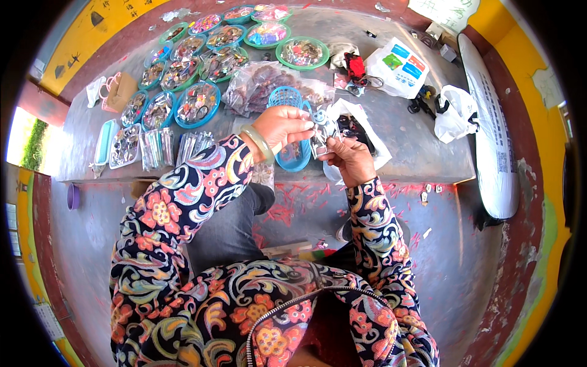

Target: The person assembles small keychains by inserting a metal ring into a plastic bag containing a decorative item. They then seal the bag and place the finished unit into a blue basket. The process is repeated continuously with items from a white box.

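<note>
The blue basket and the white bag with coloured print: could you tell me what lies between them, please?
In the head view, between blue basket and printed white bag lie a clear bag of small items and a red-and-black object.

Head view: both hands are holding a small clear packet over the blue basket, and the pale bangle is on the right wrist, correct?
Not quite. In the head view the pale bangle is on the left wrist, not the right. The rest holds: the left hand and right hand both hold the small clear packet over the blue basket.
</note>
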A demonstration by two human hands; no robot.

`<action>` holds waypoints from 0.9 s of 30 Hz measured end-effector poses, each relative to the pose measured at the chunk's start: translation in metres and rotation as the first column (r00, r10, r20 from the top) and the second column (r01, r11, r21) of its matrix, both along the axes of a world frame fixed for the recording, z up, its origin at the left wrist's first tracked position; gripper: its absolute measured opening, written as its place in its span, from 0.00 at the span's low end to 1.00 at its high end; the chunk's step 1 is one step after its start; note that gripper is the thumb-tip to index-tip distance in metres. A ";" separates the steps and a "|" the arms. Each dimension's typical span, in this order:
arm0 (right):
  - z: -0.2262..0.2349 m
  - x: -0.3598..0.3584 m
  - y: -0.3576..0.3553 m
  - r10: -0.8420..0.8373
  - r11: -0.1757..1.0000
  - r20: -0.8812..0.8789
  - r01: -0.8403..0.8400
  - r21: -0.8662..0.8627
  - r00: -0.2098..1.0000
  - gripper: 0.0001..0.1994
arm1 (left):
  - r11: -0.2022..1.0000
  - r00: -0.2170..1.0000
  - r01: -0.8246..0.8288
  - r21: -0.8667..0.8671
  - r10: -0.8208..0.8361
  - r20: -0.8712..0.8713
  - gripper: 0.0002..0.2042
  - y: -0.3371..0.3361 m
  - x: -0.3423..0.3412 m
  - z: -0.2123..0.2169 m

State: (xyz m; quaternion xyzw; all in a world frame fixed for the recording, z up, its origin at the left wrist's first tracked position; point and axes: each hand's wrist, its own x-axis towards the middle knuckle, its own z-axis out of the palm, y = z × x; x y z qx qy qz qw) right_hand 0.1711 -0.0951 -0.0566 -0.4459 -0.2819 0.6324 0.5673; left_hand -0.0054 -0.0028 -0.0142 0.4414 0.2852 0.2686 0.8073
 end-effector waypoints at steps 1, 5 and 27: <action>0.001 -0.001 0.000 0.008 1.000 0.008 -0.008 -0.007 1.000 0.08 | 1.000 1.000 -0.005 -0.011 0.005 -0.027 0.07 0.000 -0.001 0.001; 0.008 -0.001 -0.002 0.064 0.998 0.057 -0.063 -0.007 0.996 0.09 | 1.000 0.994 -0.007 -0.005 0.007 -0.107 0.07 0.001 -0.003 0.004; 0.005 -0.012 -0.001 -0.210 0.976 -0.030 0.211 0.047 0.977 0.06 | 0.969 0.946 0.238 -0.069 -0.248 -0.210 0.10 -0.010 0.003 0.003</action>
